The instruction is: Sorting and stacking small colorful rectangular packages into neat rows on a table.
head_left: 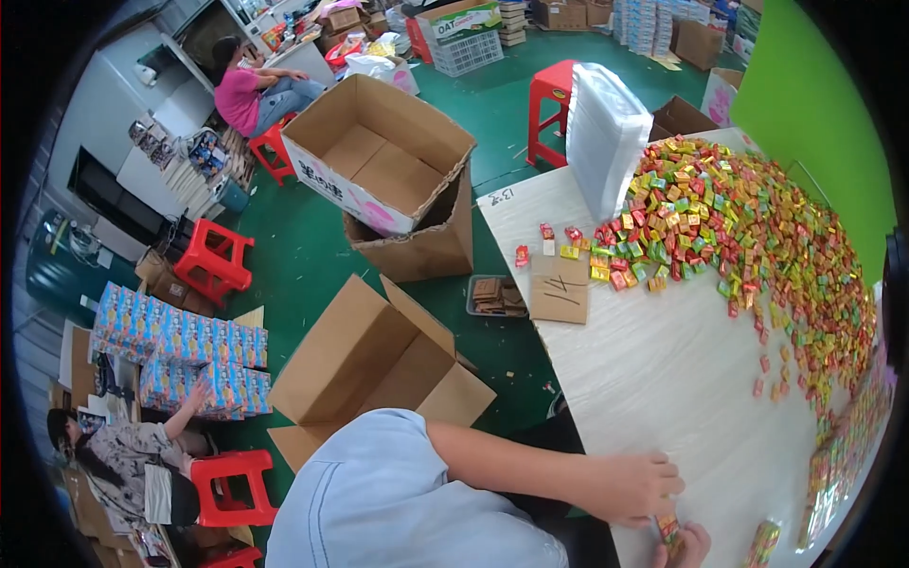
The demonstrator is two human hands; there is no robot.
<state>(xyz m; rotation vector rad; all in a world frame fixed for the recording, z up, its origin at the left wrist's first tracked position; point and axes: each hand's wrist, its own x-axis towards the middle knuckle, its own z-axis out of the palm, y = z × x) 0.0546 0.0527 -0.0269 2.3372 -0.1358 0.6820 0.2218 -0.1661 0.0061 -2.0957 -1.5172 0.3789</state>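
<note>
The left hand (632, 488) is resting over the pale wood-grain table (663, 379), its grip closing on the top of a small stack of red and yellow wrapped candy packets (669, 532). The right hand (689, 549) is sitting just below at the picture's lower edge, touching the same stack; its grip state cannot be told. A second short row of packets (763, 542) is lying near the right. A large heap of multicoloured packets (757, 237) is lying well apart.
</note>
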